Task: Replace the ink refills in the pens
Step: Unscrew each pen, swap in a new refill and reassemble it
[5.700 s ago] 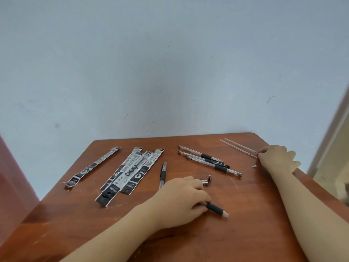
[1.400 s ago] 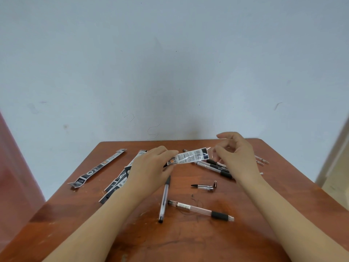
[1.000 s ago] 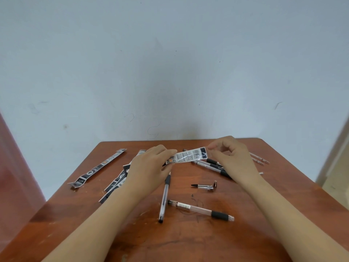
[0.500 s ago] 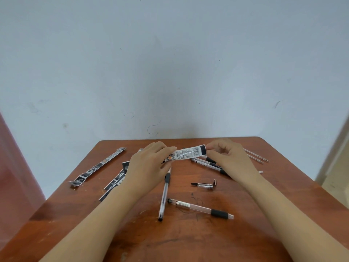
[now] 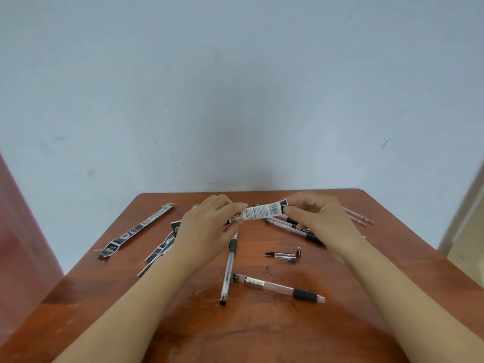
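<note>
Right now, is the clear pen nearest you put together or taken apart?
Taken apart. The clear pen barrel lies on the table with no tip, and its small metal cone sits separately beyond it.

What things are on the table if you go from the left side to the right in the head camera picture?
Lone wrapper → pile of wrappers → left hand → packet held in both hands → pen cap → right hand → bare refills.
</note>
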A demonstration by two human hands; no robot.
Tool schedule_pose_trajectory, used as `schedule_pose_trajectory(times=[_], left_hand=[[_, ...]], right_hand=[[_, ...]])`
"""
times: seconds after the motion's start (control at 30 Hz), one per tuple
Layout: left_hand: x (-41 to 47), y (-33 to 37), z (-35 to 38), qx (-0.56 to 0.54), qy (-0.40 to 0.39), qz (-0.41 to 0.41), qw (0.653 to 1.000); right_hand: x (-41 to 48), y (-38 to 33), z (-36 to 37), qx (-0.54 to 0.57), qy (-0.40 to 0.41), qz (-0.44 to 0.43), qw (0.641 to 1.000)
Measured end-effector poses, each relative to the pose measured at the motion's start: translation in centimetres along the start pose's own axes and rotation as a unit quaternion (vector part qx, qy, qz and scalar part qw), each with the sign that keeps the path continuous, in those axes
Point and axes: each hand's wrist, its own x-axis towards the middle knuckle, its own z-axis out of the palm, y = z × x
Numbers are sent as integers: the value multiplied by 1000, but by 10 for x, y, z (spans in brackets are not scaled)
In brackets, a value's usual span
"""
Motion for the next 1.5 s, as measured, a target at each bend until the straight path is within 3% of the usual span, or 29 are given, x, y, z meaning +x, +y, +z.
schedule_pose_trajectory(times=[0.63,1.13,1.5], left_hand=[[-1,-3,0,-15,-4,-9,1000],[-4,-30,-6,25,-29,-143,989],[-8,-61,-13,162,-40,-293,942]], right_hand=[[3,2,-1,41,9,34,999],[15,9,-36,236,164,119,950],[19,18,-39,251,179,135,942]])
